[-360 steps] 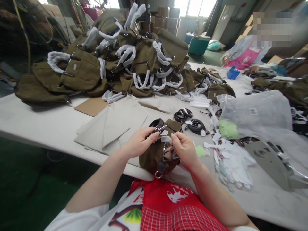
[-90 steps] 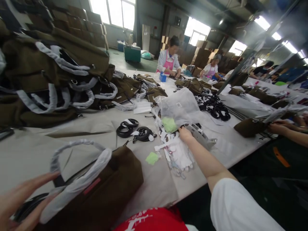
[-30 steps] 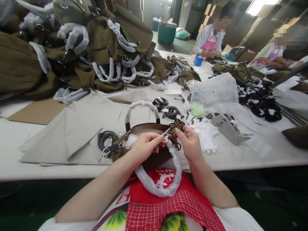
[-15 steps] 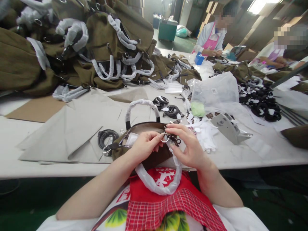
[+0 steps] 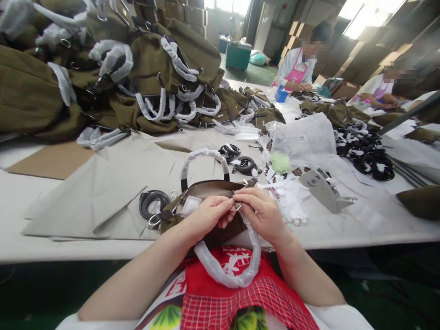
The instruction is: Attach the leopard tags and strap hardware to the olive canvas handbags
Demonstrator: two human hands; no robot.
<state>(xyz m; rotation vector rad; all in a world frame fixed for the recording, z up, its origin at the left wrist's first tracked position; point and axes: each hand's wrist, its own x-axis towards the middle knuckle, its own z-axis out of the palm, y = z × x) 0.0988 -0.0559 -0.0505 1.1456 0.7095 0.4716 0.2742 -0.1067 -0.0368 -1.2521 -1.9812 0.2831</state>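
One view, head: left hand (image 5: 213,214) pinches a ring (image 5: 238,208) above the open bag (image 5: 227,233); right hand (image 5: 263,215) touches left's fingertips, exact grip hidden. Bag's at table (image 5: 103,253) front edge, strap coil (image 5: 143,205) just left.

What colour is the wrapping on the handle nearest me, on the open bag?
The wrapping is white; the head view shows it best.

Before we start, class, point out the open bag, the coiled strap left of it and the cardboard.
Open bag (image 5: 211,188): head view, far inner wall.
Coiled strap (image 5: 143,207): head view, left side of the loops.
Cardboard (image 5: 51,161): head view, middle of its top face.
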